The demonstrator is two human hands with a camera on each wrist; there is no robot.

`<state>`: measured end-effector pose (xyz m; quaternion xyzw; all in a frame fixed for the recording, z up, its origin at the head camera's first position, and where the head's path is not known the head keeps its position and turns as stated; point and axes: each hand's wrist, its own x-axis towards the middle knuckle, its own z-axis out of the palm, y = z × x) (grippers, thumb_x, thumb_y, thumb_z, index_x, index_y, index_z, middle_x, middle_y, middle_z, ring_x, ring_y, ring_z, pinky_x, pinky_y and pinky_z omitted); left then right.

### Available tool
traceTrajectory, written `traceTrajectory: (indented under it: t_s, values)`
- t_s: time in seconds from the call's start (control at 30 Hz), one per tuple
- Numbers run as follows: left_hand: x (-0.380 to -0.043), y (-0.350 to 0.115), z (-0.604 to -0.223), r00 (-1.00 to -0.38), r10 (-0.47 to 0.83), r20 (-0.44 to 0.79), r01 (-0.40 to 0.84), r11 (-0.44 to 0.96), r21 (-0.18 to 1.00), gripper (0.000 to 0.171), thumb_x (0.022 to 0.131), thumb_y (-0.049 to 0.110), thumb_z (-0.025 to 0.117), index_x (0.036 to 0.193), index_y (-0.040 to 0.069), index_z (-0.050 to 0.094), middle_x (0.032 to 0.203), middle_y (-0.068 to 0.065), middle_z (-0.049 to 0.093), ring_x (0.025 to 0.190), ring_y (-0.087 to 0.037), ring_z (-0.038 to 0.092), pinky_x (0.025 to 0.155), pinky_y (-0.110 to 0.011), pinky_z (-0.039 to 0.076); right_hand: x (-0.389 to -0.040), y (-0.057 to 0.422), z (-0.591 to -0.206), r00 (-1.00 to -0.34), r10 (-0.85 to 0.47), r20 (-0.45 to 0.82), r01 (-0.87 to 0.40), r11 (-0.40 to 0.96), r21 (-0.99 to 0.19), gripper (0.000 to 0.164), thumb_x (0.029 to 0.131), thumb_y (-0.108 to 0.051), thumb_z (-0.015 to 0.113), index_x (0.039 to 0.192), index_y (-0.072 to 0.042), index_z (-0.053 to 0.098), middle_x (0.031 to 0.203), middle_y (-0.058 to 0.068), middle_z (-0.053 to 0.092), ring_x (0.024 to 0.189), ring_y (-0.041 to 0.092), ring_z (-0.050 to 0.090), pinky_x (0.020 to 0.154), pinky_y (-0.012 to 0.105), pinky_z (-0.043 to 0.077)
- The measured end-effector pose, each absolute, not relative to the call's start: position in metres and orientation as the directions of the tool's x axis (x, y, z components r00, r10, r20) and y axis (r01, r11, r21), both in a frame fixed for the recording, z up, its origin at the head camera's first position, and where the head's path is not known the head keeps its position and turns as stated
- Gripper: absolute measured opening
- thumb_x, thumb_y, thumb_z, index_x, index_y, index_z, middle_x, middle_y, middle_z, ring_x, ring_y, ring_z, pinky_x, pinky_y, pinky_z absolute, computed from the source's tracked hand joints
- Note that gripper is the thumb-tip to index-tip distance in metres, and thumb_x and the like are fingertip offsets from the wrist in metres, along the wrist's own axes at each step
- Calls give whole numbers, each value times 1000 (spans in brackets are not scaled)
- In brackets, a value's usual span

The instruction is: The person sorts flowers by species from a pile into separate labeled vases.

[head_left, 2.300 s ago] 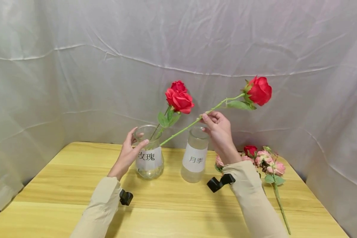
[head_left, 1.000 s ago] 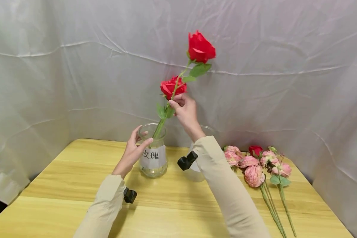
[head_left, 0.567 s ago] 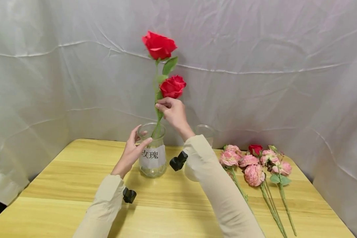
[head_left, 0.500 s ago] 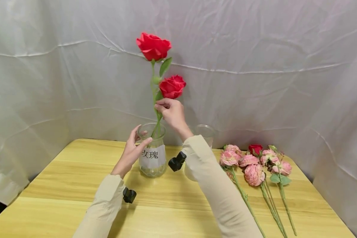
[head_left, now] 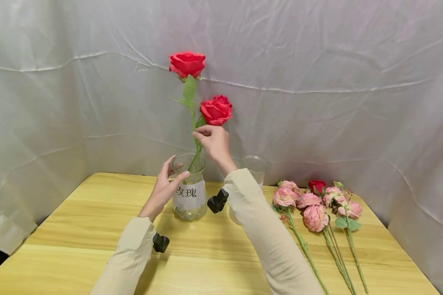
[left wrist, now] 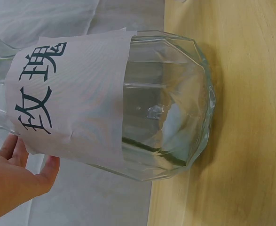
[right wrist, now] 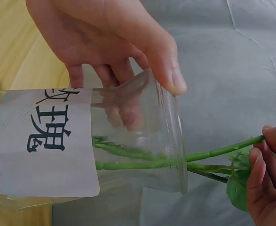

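My left hand (head_left: 164, 188) holds the neck of a clear faceted glass vase (right wrist: 133, 183), thumb and fingers around it just below the rim. A white paper label (left wrist: 76, 89) with black characters wraps the vase. My right hand (head_left: 215, 143) pinches the green stem (right wrist: 222, 149) of a red rose (head_left: 187, 64) between thumb and fingers. That stem runs down through the vase mouth, and the bloom stands high above. Beside it, lower and leaning right, another red rose bloom (head_left: 215, 111) rises from the same vase. In the left wrist view, a stem end (left wrist: 173, 157) rests near the vase bottom.
A second glass vase (head_left: 256, 164) stands to the right, partly behind my right sleeve. Several pink flowers (head_left: 315, 217) and a dark red bloom (head_left: 317, 186) lie on the right of the wooden table (head_left: 107, 209). A grey curtain (head_left: 317, 102) hangs behind.
My right hand has carried the rose from a slant at the right to nearly upright over the vase, then lowered it slightly, its bloom turning. My left hand keeps its hold on the vase.
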<state>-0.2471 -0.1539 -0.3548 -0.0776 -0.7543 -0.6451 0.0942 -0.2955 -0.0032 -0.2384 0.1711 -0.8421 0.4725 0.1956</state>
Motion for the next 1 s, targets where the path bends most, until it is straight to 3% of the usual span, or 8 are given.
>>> traceTrajectory:
  t_s: [0.37, 0.63, 1.0]
  values:
    - [-248, -153, -356, -969, -6, 245, 242, 147, 959, 76, 95, 24, 60, 154, 8, 15, 144, -17, 39, 131, -31, 33, 105, -47, 30, -293, -3, -239, -878, -102, 468, -455, 483, -748, 18, 85, -13, 74, 102, -5, 75, 92, 7, 73, 85, 18, 68, 71, 24, 50]
    - [-249, -153, -355, -974, -21, 228, 222, 153, 963, 74, 95, 25, 60, 154, 13, 17, 142, -19, 37, 130, -31, 33, 104, -46, 31, -288, -5, -240, -854, -158, 497, -512, 433, -742, 20, 87, -10, 72, 104, -1, 73, 93, 9, 73, 85, 19, 69, 75, 23, 51]
    - [-249, -153, -357, -972, -24, 234, 228, 140, 964, 75, 95, 24, 60, 154, 11, 16, 142, -20, 37, 131, -32, 33, 106, -47, 30, -277, 0, -253, -864, -223, 451, -500, 289, -816, 20, 88, -5, 69, 107, 2, 71, 96, 12, 72, 85, 21, 68, 66, 26, 54]
